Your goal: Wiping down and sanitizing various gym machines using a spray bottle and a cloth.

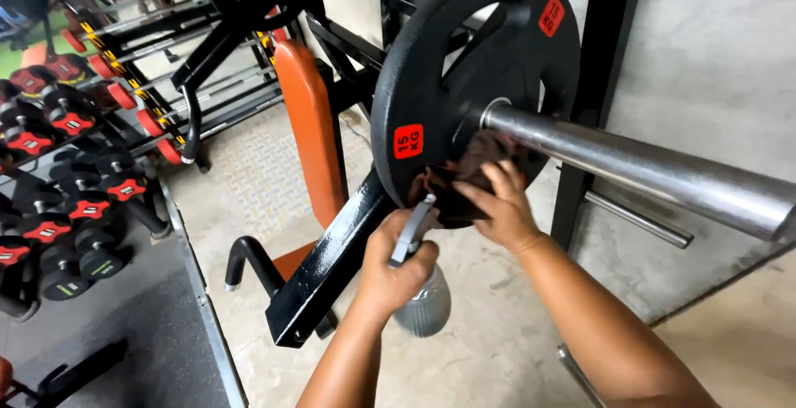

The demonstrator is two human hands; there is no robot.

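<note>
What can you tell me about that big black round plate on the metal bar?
The plate is a black disc with cut-out hand openings and a raised rim. It looks like rubber-coated or painted iron with a matte surface. Two small red labels sit on its face. It stands upright, slid onto a shiny steel bar through its centre hole. The right hand presses a dark cloth against its lower face. The left hand holds a spray bottle just below it.
</note>
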